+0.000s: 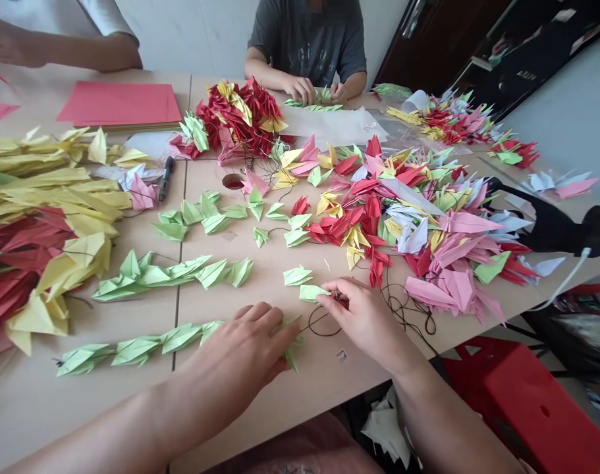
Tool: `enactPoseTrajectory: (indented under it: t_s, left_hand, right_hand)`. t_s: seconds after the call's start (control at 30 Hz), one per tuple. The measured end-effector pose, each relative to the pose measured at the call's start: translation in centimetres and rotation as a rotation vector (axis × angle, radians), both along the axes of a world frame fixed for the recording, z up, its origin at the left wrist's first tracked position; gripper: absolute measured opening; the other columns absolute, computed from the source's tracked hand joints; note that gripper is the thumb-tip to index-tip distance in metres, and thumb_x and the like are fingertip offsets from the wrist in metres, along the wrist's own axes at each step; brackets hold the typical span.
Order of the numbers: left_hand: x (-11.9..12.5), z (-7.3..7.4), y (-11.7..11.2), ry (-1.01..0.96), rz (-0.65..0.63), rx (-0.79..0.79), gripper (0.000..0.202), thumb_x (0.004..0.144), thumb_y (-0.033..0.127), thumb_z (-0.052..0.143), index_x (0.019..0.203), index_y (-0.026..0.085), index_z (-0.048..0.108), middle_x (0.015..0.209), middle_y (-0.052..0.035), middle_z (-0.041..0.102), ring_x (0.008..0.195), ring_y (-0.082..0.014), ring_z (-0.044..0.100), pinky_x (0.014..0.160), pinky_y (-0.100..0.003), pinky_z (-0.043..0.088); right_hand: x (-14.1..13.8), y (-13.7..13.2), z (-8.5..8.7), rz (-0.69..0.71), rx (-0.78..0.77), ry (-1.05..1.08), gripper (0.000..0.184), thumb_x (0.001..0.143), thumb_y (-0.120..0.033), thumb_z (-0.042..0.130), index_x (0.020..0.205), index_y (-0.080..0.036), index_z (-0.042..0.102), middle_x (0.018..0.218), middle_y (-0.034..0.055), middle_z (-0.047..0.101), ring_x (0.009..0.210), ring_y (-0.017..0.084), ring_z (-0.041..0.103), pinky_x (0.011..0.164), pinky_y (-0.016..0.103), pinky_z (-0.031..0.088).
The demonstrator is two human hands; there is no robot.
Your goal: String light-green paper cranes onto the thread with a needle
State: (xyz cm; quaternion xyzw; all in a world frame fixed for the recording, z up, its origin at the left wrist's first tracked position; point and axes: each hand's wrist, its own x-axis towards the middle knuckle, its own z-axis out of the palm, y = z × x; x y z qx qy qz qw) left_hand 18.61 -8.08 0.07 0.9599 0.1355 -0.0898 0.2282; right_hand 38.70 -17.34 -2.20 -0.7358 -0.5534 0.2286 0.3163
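My left hand (255,342) is closed over the near end of a row of light green folded paper cranes (136,350), threaded one behind another on dark string. Part of the last crane shows under its fingertips. My right hand (361,313) pinches the tip of a loose green paper crane (312,293); whether a needle is also in those fingers I cannot make out. Black thread (324,326) loops on the table between the two hands. Just beyond lies another green crane (297,276). A second green strand (166,275) rests further up the table.
Coloured crane strands heap at the right (418,217), with yellow and red bundles (57,197) at the left. Red paper sheets (119,104) and a black marker (166,178) lie beyond. Two people sit across the table. A red stool (537,401) stands lower right.
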Motion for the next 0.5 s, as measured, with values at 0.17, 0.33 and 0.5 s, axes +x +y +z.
enactPoseTrajectory:
  t_s: [0.17, 0.33, 0.5]
  left_hand:
    - [-0.9, -0.3, 0.9, -0.006, 0.131, -0.210, 0.051, 0.090, 0.019, 0.062, 0.139, 0.024, 0.049, 0.113, -0.0102, 0.065, 0.102, -0.0299, 0.062, 0.087, -0.046, 0.050]
    - [-2.6, 0.1, 3.3, -0.029, 0.391, -0.571, 0.066, 0.085, 0.033, 0.068, 0.145, 0.033, 0.040, 0.092, 0.0011, 0.061, 0.076, -0.0173, 0.058, 0.067, -0.029, 0.046]
    - [-3.8, 1.5, 4.4, -0.110, 0.442, -0.780, 0.056, 0.078, 0.043, 0.075, 0.128, 0.026, 0.057, 0.077, 0.0054, 0.051, 0.069, -0.0129, 0.049, 0.061, -0.023, 0.040]
  right_hand:
    - [-0.2, 0.2, 1.1, 0.052, -0.058, 0.070, 0.018, 0.095, -0.029, 0.056, 0.082, -0.019, 0.064, 0.067, -0.0021, 0.061, 0.057, 0.012, 0.053, 0.055, 0.025, 0.041]
    - [0.1, 0.7, 3.4, 0.076, -0.047, 0.216, 0.020, 0.092, -0.037, 0.059, 0.084, -0.020, 0.065, 0.064, -0.0039, 0.053, 0.054, 0.010, 0.045, 0.048, 0.021, 0.035]
    - [-0.3, 2.1, 5.8, 0.114, 0.032, 0.182, 0.017, 0.090, -0.032, 0.062, 0.079, -0.019, 0.064, 0.062, -0.0040, 0.051, 0.053, 0.008, 0.043, 0.046, 0.020, 0.034]
